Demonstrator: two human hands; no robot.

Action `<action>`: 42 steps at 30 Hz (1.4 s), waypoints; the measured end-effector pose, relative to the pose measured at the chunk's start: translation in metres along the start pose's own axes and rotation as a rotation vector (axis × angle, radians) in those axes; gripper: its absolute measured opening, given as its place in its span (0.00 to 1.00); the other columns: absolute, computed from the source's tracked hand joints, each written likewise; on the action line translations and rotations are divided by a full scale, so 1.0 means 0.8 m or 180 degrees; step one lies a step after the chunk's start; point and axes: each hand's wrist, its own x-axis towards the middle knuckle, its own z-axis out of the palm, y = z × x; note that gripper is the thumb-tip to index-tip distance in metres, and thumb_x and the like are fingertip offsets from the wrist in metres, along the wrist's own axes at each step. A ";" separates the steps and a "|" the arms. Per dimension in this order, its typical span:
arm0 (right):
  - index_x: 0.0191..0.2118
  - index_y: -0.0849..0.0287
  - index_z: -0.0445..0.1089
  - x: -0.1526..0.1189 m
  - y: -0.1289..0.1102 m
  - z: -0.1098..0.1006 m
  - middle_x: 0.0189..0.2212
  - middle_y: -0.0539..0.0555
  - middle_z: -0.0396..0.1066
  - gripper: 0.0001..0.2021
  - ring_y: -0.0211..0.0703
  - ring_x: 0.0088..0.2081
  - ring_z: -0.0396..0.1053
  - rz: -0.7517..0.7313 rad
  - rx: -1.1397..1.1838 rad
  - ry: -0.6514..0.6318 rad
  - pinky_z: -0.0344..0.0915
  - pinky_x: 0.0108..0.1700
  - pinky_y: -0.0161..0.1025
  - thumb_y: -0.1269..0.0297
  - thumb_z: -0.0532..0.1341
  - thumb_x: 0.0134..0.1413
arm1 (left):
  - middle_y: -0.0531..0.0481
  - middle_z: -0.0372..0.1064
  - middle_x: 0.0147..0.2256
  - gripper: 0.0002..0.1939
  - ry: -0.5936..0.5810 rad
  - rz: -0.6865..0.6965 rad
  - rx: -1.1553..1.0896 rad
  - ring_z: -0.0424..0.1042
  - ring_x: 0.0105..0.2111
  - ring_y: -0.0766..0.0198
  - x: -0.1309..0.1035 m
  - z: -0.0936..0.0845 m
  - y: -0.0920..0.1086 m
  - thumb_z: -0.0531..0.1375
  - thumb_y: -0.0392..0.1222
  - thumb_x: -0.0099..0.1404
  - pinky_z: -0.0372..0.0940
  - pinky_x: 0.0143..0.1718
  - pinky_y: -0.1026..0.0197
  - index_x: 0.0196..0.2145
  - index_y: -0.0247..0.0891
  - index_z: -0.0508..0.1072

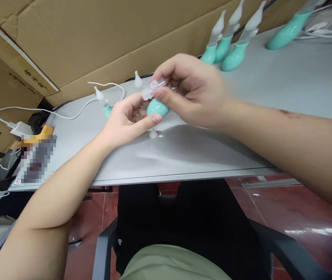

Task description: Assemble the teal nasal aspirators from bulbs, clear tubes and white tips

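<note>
Right fingers (160, 93) pinch my clear tube (149, 91), left fingers (155, 118) a green bulb (157, 106). Three units (235, 56) beyond look finished; one white piece (153, 134) below, loose.

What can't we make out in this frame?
All in the head view:
- Held bulb: partly covered by the left hand.
- Clear tube: one end covered by the right hand.
- Far-left bulb: partly behind the left hand.
- Nearest bulb in the row of three: base behind the right hand.
- Far-right bulb: tip cut by top edge.
- Lower-left item: pixelated.
</note>
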 end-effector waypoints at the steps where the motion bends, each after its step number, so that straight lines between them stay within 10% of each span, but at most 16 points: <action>1: 0.52 0.47 0.82 -0.001 -0.002 0.005 0.50 0.56 0.83 0.19 0.54 0.49 0.79 -0.0010 -0.0027 -0.0021 0.80 0.59 0.53 0.37 0.74 0.85 | 0.49 0.86 0.44 0.39 0.0002 0.0029 -0.0035 0.79 0.32 0.63 -0.001 0.003 0.001 0.81 0.85 0.69 0.77 0.29 0.58 0.57 0.50 0.90; 13: 0.47 0.52 0.83 0.009 0.012 -0.015 0.39 0.54 0.84 0.36 0.43 0.33 0.76 0.0612 0.0465 0.0163 0.77 0.34 0.44 0.20 0.82 0.69 | 0.48 0.86 0.46 0.28 -0.0019 0.0276 0.0172 0.85 0.34 0.64 0.005 -0.024 -0.003 0.80 0.69 0.79 0.87 0.36 0.60 0.57 0.44 0.88; 23: 0.44 0.53 0.85 0.008 0.001 -0.017 0.36 0.53 0.84 0.28 0.44 0.32 0.76 0.0818 0.0586 0.0108 0.73 0.34 0.46 0.34 0.89 0.67 | 0.47 0.82 0.43 0.18 0.0139 -0.0164 0.0346 0.78 0.32 0.62 -0.002 -0.018 0.006 0.67 0.62 0.82 0.83 0.34 0.56 0.55 0.47 0.78; 33: 0.46 0.54 0.90 0.002 0.001 -0.025 0.38 0.54 0.86 0.11 0.44 0.35 0.75 0.0838 0.0320 -0.0474 0.71 0.39 0.46 0.55 0.87 0.73 | 0.49 0.84 0.43 0.30 -0.0045 0.0524 0.1198 0.83 0.38 0.57 -0.004 -0.028 0.020 0.66 0.79 0.87 0.84 0.46 0.49 0.54 0.48 0.83; 42: 0.40 0.55 0.86 -0.002 -0.008 -0.035 0.34 0.51 0.74 0.14 0.44 0.36 0.61 0.0837 -0.0188 -0.0950 0.62 0.42 0.49 0.57 0.80 0.82 | 0.48 0.87 0.45 0.25 0.0000 0.1286 0.1812 0.85 0.42 0.56 -0.005 -0.033 0.020 0.65 0.70 0.92 0.82 0.47 0.52 0.54 0.46 0.85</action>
